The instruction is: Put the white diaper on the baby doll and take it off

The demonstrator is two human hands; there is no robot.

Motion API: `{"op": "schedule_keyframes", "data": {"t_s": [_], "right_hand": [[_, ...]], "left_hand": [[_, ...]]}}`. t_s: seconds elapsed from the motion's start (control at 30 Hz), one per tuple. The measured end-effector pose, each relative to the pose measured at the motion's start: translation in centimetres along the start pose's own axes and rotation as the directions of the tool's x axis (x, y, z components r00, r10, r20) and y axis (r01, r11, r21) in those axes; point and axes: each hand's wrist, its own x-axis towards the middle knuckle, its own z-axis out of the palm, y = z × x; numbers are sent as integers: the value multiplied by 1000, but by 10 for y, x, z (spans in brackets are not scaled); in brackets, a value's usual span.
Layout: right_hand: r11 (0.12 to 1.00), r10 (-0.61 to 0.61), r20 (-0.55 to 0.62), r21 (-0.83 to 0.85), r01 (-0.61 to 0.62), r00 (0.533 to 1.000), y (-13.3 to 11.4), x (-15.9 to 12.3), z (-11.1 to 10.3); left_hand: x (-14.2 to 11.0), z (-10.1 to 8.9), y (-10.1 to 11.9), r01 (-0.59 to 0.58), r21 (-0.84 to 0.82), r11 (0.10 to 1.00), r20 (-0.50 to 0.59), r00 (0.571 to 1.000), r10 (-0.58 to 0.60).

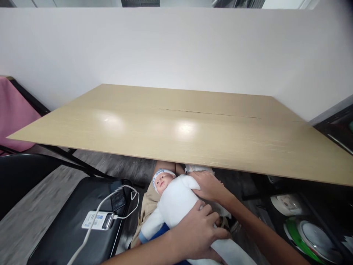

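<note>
One doll (pixel 179 200) is lying at lower centre of frame; your left hand (pixel 200 228) is gripping its lower body, your right hand (pixel 208 184) clasping its arm. You are apparently steadying it; your next move is likely calling for even support.

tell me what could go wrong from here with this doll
The doll lies slanted on the lap, so it might slide if the left hand and right hand loosen. Its head appears near the edge of the table, so lifting could bump it. The white cable loops close by; an arm might snag it and drag the attached device.
</note>
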Motion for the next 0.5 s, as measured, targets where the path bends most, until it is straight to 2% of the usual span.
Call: {"op": "schedule_keyframes", "data": {"t_s": [0.1, 0.17, 0.23, 0.3, 0.33, 0.37, 0.43, 0.5], "right_hand": [[999, 21, -9, 48, -20, 1000, -18, 2, -5], [983, 57, -73, 179, -44, 996, -28, 1, -10], [925, 122, -138, 375, -62, 983, -38, -4, -17], [823, 212, -178, 562, -78, 961, -46, -11, -29], [766, 259, -192, 638, -80, 947, -50, -16, -36], [712, 298, -203, 698, -76, 933, -54, -22, -43], [622, 356, -224, 781, -52, 907, -59, -35, -57], [553, 403, -246, 833, -20, 882, -62, -49, -69]], "left_hand": [[-6, -16, 6, -19, -16, 1000, -18, 1000, 19], [-18, -25, 12, -54, -63, 997, -55, 997, 50], [-37, -29, 14, -102, -99, 990, -108, 990, 91], [-61, -29, 12, -133, -110, 985, -228, 968, 105], [-74, -28, 9, -129, -106, 986, -330, 940, 87], [-87, -27, 4, -105, -97, 990, -451, 891, 51], [-107, -27, -7, 12, -82, 997, -667, 742, -64], [-119, -29, -19, 191, -110, 975, -778, 594, -204]]}}
